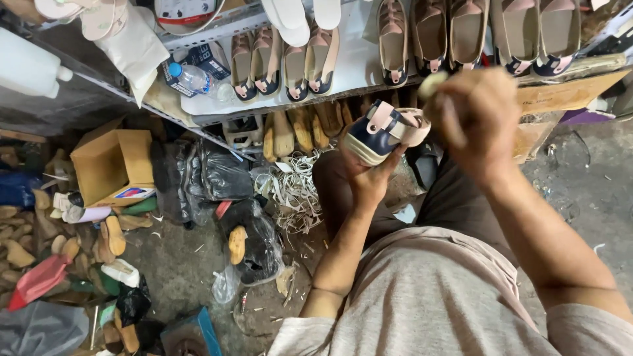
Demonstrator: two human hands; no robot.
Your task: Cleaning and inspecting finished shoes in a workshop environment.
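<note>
Concrete floor [580,198] strewn with scraps; metal shelf [356,72] carries finished sandals [422,36].

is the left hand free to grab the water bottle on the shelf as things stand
Probably not. The left hand is wrapped around the navy and pink shoe, so it is occupied. The water bottle lies on the shelf off to the left, with nothing in front of it.

Matt cardboard box [112,165] at left; glossy black plastic bags [224,175] at centre; clear plastic bottle [188,78] upper left; rough concrete floor [580,191] at right.
</note>
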